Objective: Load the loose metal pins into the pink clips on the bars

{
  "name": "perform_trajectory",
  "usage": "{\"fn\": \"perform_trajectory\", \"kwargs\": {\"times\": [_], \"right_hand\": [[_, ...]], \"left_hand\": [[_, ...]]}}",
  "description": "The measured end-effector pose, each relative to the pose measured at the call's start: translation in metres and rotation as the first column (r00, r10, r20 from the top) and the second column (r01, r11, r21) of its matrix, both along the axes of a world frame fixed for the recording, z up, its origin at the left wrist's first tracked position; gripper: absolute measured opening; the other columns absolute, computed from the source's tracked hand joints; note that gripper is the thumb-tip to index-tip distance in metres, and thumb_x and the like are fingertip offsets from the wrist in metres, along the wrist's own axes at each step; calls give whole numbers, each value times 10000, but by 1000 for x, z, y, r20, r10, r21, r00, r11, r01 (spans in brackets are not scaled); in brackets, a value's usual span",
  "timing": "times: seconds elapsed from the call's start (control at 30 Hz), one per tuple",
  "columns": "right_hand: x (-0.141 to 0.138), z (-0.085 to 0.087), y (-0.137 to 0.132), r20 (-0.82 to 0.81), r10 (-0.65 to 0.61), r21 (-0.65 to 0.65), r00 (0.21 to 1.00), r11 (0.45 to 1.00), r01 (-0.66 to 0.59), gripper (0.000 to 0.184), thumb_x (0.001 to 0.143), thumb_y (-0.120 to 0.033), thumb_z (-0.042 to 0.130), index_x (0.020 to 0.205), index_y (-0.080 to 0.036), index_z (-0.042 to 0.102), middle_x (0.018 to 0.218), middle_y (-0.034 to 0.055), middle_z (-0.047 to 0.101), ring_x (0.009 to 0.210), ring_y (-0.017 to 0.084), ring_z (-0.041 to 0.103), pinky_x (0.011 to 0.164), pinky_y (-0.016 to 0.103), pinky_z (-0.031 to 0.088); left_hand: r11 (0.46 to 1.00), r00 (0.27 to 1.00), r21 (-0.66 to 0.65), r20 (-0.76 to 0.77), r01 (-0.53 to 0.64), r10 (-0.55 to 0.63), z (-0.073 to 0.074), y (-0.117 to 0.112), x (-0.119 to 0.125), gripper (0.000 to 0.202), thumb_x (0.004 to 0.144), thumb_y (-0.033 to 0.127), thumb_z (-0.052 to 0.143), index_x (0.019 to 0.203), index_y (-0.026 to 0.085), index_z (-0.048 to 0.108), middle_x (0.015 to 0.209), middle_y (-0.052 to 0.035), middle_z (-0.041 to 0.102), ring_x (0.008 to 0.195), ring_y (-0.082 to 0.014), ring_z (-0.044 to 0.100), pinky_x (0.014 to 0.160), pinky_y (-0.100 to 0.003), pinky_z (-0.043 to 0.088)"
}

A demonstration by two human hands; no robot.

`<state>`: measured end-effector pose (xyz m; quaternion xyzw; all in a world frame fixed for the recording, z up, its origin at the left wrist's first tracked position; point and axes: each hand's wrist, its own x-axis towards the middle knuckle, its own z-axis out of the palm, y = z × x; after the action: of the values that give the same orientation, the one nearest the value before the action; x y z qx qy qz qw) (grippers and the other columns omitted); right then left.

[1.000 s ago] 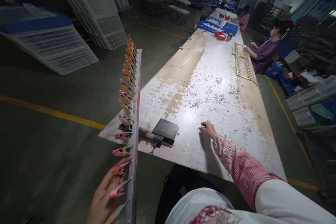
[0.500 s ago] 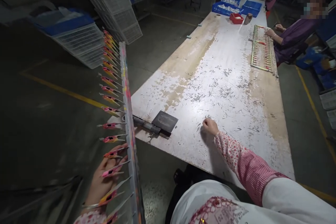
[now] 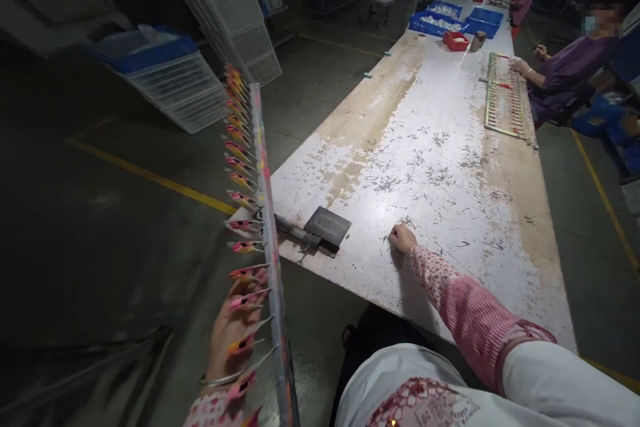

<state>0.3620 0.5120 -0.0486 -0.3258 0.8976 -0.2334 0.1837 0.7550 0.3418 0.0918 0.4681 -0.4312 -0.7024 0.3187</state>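
Note:
My left hand is at the lower left, behind a long narrow rack held up on edge beside the table corner. Its fingers reach the rack's bar and look closed on it, partly hidden by the pieces in front. Small pointed pieces in pink, orange and yellow with dark marks stick out in a row from the bar. On the white, worn table rests my right hand, curled into a fist. Whatever it may hold is hidden. Thin dark wire-like bits lie scattered beyond it.
A dark flat plate on a bar is at the table's near left corner. At the right edge, a co-worker handles a similar framed rack. Blue trays and a red box stand farther back. White crates stand left.
My left hand and the rack have shifted somewhat to the right, closer to the table corner. The whole view has moved slightly. My right fist stays at nearly the same spot on the table.

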Motion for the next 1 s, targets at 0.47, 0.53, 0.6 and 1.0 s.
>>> {"fn": "perform_trajectory", "kwargs": {"times": [0.47,0.53,0.6,1.0], "right_hand": [[-9,96,-14,234,-45,-317,971,941,120,275,632,-412,699,696,-153,635,602,64,641,597,190,623,596,299,462],[14,115,-28,321,16,-385,947,916,116,368,660,-463,693,827,-138,654,706,74,672,631,173,635,611,294,494],[49,138,-45,446,155,-476,882,875,86,393,680,-475,705,879,-139,657,749,62,674,641,147,621,627,288,510],[225,212,-137,322,638,-719,700,646,-258,273,827,-446,610,868,-178,642,693,9,649,592,118,600,568,236,500]], "left_hand": [[984,993,-139,-8,116,-118,-9,-6,9,635,781,599,585,1232,155,533,1229,-140,620,1119,-235,596,892,-306,492],[978,994,-180,-21,104,-110,-11,-13,5,584,782,590,592,1180,164,559,1197,-127,629,1086,-225,606,867,-293,498],[966,990,-233,-48,115,-129,-11,-20,1,517,775,538,631,1135,169,586,1137,-105,652,1028,-207,620,852,-278,496],[754,906,-511,151,414,-395,-12,-50,-2,420,774,343,634,1127,118,677,1043,-107,705,974,-265,625,875,-352,470]]}}
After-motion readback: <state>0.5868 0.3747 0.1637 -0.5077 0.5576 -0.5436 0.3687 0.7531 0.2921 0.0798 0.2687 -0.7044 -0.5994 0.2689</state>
